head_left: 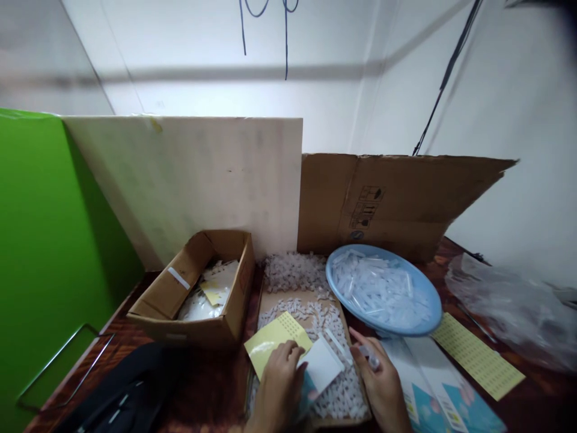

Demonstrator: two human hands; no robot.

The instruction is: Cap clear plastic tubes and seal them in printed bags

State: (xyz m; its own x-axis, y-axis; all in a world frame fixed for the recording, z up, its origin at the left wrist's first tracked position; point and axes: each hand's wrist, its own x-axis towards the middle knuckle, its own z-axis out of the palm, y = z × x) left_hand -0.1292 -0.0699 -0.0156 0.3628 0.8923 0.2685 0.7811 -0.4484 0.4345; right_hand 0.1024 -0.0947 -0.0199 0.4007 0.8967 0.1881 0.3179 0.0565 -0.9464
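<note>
My left hand (280,380) is closed on a yellow sticker sheet (267,344), which has rows of small dark marks near its far edge. Against the same fingers lies a white and teal card or flat box (323,365); I cannot tell if it is gripped too. To the right, the fingers of my right hand (381,377) are closed on a small clear plastic tube (373,361). Both hands are over the near part of a shallow cardboard tray (283,297), where many small white pieces (342,394) are spread out and heaped at the back.
A blue basin (430,300) full of clear plastic tubes stands at right. Left is an open cardboard box (238,319) with papers inside. White and teal boxes (433,373), another yellow sticker sheet (480,355) and plastic bags (514,307) lie right. A black item (130,385) lies front left.
</note>
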